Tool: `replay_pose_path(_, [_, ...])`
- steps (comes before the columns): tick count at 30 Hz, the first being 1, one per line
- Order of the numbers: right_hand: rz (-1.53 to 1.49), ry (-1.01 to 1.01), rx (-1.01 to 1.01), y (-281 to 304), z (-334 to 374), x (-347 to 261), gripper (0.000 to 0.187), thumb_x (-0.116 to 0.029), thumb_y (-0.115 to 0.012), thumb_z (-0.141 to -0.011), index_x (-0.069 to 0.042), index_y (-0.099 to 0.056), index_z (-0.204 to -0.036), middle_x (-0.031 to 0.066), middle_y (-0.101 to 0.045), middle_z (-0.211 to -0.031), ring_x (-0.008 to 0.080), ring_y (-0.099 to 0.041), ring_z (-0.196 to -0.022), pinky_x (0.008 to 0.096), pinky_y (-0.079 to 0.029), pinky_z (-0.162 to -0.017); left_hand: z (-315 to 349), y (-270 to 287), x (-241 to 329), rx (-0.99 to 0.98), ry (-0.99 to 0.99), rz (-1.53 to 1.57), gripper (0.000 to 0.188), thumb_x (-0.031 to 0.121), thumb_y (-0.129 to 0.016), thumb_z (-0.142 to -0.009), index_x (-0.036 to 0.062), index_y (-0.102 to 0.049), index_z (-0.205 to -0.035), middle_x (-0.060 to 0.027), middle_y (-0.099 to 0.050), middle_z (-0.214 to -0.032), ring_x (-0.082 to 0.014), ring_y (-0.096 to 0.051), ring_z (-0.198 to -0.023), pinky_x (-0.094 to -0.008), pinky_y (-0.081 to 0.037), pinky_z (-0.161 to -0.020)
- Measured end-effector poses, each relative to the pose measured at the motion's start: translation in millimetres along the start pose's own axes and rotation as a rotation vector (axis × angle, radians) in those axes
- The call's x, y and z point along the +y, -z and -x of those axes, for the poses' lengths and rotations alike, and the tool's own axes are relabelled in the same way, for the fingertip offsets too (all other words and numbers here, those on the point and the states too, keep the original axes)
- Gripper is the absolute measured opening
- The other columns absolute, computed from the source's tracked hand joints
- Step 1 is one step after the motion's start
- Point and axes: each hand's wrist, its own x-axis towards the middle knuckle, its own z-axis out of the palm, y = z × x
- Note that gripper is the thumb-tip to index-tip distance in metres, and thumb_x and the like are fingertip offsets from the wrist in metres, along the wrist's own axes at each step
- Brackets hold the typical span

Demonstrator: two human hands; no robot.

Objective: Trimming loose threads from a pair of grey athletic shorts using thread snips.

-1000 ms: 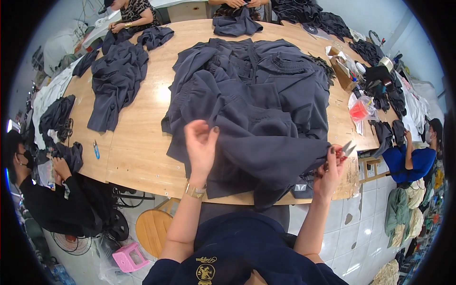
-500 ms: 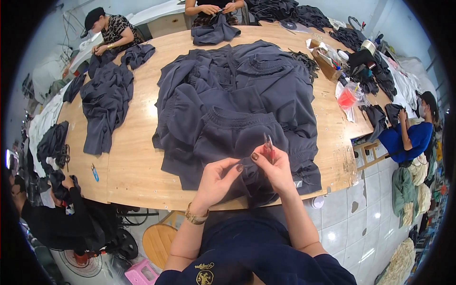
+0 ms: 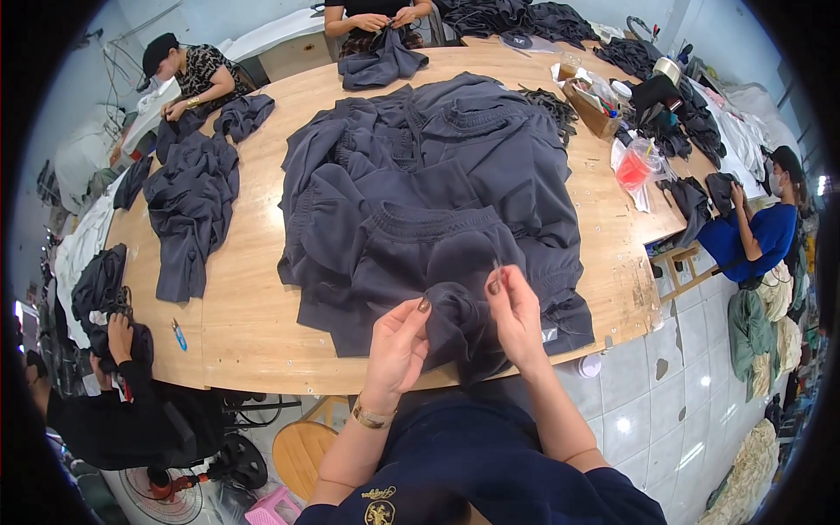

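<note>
Dark grey elastic-waist trousers (image 3: 429, 249) lie at the near side of the table, on a pile of like garments (image 3: 516, 179). My left hand (image 3: 395, 346) is closed, thumb and fingers pinching a bunched end of the trousers' cloth (image 3: 457, 315). Just right of that bunch, my right hand (image 3: 516, 322) is closed around small thread snips (image 3: 497, 272). Their tips point up and away, blurred; the red grip seen earlier is mostly hidden by the fingers.
Blue snips (image 3: 178, 334) lie on the wooden table (image 3: 254, 341) at left, near another dark garment (image 3: 188, 206). A red drink cup (image 3: 633, 168) and a box of small items (image 3: 591, 109) stand at right. Co-workers handle dark cloth around the table.
My hands have moved apart, the left slightly left and down, the right slightly right, with the snips turned more out of sight. The bunched cloth shows more between them.
</note>
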Motion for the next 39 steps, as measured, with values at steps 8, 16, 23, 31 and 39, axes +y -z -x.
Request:
replay_pose_path(8, [0.418, 0.152, -0.191, 1.9, 21.3, -8.4, 0.032, -0.031, -0.066, -0.084, -0.003, -0.053, -0.078, 0.0117, -0.054, -0.062, 0.0278, -0.054, -0.053, 0.0334, -0.041, -0.05, 1.6, 0.8, -6.1, 0.041, -0.132, -0.13, 0.016, 0.006, -0.056, -0.092, -0.0034, -0.063, -0.103, -0.009, -0.068, -0.094, -0.0124, -0.065, -0.081, -0.0225, -0.051, -0.073])
replay_pose_path(16, [0.505, 0.198, -0.222, 2.1, 18.9, -14.6, 0.029, -0.026, -0.068, -0.081, -0.001, -0.054, -0.078, 0.0139, -0.054, -0.063, 0.0281, -0.055, -0.053, 0.0339, -0.042, -0.051, 5.2, -12.8, -5.8, 0.068, -0.26, -0.367, 0.022, 0.008, -0.059, -0.091, -0.0052, -0.064, -0.108, -0.0044, -0.067, -0.095, -0.0044, -0.057, -0.079, -0.0171, -0.045, -0.07])
replay_pose_path(23, [0.536, 0.249, -0.187, 0.1, 18.1, -11.6, 0.032, -0.03, -0.066, -0.084, -0.004, -0.051, -0.073, 0.0106, -0.054, -0.06, 0.0284, -0.055, -0.051, 0.0346, -0.041, -0.047, 6.9, -10.5, -5.0, 0.057, -0.244, -0.43, 0.022, 0.009, -0.058, -0.092, -0.0052, -0.064, -0.109, -0.004, -0.067, -0.094, -0.0051, -0.057, -0.082, -0.019, -0.045, -0.074])
replay_pose_path(31, [0.098, 0.096, -0.036, -5.2, 14.3, 15.2, 0.026, -0.02, -0.064, -0.087, -0.004, -0.046, -0.081, 0.0022, -0.043, -0.062, 0.0073, -0.037, -0.057, 0.0245, -0.033, -0.051, -1.7, -4.9, -9.3, 0.082, -0.209, -0.349, 0.019, 0.013, -0.056, -0.094, -0.0017, -0.061, -0.104, -0.0001, -0.063, -0.091, -0.0018, -0.053, -0.077, -0.0147, -0.041, -0.068])
replay_pose_path(39, [-0.207, -0.111, -0.147, -13.4, 8.2, 19.9, 0.024, -0.012, -0.066, -0.087, -0.006, -0.043, -0.081, -0.0061, -0.04, -0.067, 0.0011, -0.033, -0.06, 0.0191, -0.029, -0.051, -0.1, -12.4, -6.9, 0.057, -0.301, -0.452, 0.028, -0.002, -0.057, -0.088, 0.0002, -0.048, -0.115, -0.0052, -0.061, -0.09, -0.0058, -0.056, -0.086, -0.0182, -0.045, -0.076])
